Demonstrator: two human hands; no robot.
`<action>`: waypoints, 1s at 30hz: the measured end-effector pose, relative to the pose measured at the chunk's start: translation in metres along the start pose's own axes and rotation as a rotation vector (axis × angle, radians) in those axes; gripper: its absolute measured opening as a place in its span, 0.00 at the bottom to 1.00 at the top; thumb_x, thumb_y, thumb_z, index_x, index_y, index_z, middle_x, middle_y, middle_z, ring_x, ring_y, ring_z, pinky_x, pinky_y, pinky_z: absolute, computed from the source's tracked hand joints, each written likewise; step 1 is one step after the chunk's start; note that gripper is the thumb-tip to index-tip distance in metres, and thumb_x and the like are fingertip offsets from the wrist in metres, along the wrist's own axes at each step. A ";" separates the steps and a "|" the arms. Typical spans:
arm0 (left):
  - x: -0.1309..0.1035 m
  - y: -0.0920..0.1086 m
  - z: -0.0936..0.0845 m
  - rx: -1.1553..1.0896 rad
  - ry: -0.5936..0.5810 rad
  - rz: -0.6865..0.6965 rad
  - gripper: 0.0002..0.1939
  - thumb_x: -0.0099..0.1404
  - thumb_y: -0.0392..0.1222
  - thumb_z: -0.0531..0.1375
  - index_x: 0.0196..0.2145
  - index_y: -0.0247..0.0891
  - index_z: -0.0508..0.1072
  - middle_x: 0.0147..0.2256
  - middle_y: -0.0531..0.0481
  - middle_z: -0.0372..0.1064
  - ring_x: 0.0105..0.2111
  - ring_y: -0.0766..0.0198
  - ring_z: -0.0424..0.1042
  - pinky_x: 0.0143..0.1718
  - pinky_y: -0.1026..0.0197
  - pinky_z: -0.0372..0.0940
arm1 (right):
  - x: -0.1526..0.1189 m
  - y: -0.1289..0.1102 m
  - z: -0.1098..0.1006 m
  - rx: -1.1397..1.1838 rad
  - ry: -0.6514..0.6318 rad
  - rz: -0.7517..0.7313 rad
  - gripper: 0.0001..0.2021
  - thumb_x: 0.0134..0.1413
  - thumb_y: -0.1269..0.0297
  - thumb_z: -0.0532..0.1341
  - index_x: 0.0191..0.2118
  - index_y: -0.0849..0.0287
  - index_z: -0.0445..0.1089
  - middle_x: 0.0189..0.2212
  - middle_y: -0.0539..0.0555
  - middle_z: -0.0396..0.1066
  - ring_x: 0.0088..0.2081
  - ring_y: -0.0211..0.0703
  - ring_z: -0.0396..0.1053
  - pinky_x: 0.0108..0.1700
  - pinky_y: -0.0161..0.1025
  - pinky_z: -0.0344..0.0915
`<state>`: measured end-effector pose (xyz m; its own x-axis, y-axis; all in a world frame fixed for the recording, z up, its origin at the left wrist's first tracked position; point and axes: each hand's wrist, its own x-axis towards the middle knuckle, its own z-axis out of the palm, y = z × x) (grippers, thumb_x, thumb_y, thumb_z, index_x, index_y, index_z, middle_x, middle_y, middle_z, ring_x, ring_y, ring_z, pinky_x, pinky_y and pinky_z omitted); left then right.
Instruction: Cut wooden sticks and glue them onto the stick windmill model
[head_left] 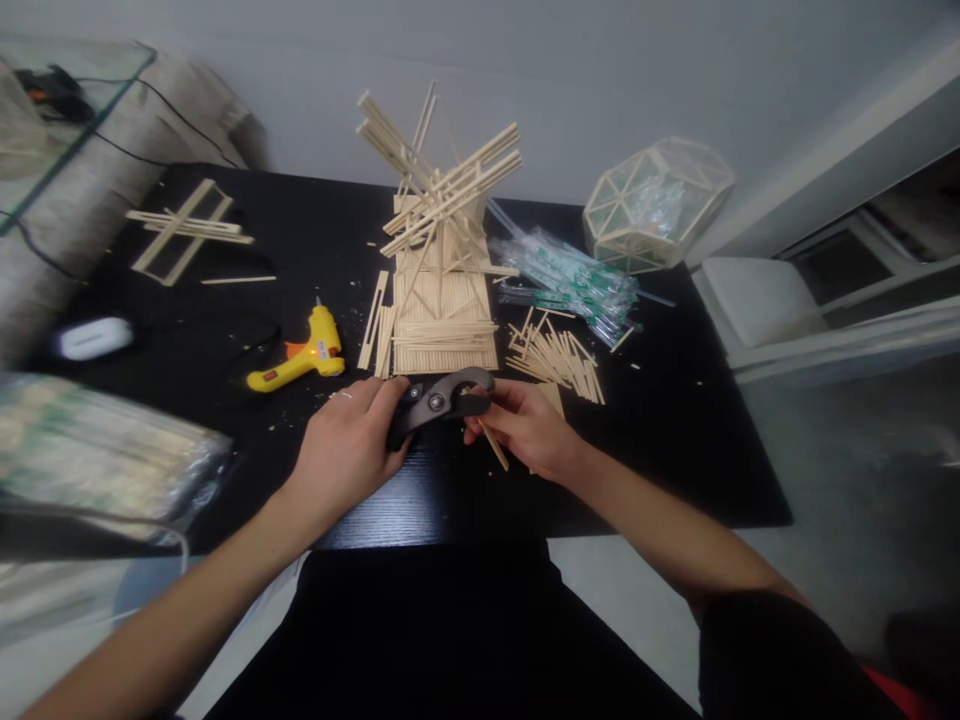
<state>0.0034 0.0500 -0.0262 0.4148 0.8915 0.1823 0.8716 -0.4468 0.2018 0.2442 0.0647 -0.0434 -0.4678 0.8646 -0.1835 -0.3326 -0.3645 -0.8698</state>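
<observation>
My left hand (346,440) is closed round the handles of dark pruning shears (437,402), whose curved jaws point right. A thin wooden stick (493,447) is pinched in my right hand (534,425), right beside the jaws. Whether the blades touch the stick, I cannot tell. Just beyond both hands stands a windmill-like model (446,350) built of wooden sticks, with long crossed arms on top. Short cut sticks (562,362) lie in a loose heap to its right.
A yellow glue gun (304,352) rests on the black table (660,440), left of the model. Crossed stick frames (187,232) lie at the back left. Plastic-wrapped packs (566,275) and a faceted wooden frame (658,205) occupy the back right. A bagged stick bundle (112,450) sits front left.
</observation>
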 end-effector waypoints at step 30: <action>0.000 0.005 0.008 -0.196 0.050 -0.023 0.17 0.68 0.40 0.60 0.54 0.37 0.69 0.44 0.40 0.75 0.43 0.49 0.76 0.43 0.50 0.71 | 0.000 0.000 -0.003 0.062 -0.075 0.046 0.15 0.57 0.52 0.74 0.35 0.58 0.75 0.27 0.46 0.71 0.29 0.35 0.72 0.36 0.35 0.72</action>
<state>0.0103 0.0482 -0.0327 0.3776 0.8989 0.2220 0.8112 -0.4368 0.3888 0.2472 0.0656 -0.0447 -0.5427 0.8191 -0.1859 -0.3583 -0.4259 -0.8308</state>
